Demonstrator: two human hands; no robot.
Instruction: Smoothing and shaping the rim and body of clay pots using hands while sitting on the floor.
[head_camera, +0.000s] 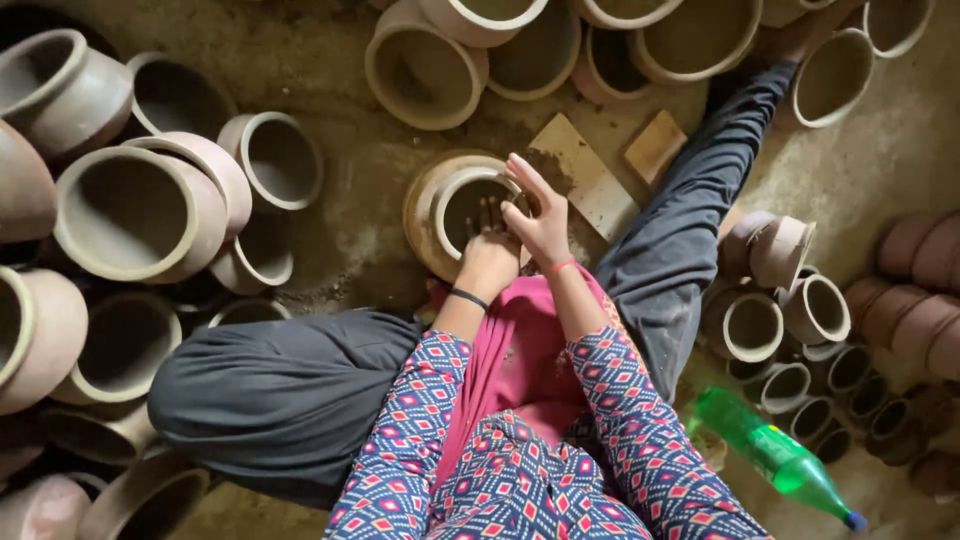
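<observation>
Unfired clay pot (440, 205) tilted on its side: judged soft, fragile, moderately heavy. My left hand (488, 258) fingers reach inside its mouth; right hand (540, 215) spread flat against rim. Support wall, not rim edge.

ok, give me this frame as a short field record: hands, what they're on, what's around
left hand: fingers inside the mouth of the clay pot
right hand: flat against the pot's rim, outer side
pot: unfired, tilted on the earthen floor
nearby: two flat slabs, green plastic bottle, many clay pots all round
</observation>
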